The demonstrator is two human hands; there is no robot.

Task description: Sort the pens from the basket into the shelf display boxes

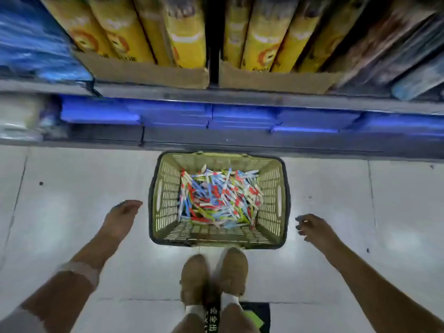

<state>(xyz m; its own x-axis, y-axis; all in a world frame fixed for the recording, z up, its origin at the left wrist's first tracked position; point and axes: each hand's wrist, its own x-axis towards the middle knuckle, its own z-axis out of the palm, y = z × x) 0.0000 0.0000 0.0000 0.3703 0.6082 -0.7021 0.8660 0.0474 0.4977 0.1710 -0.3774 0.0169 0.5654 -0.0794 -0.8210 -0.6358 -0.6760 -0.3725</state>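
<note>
Between both hands' loosely spread fingers point(131, 205) (holding nothing), the basket point(274, 188) of pens point(219, 198).

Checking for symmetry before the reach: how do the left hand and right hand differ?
The left hand hangs left of the green plastic basket, nearly touching its rim; the right hand hangs farther from it. Left fingers lie straighter; right fingers curl loosely. Both are bare, empty, above the floor.
</note>
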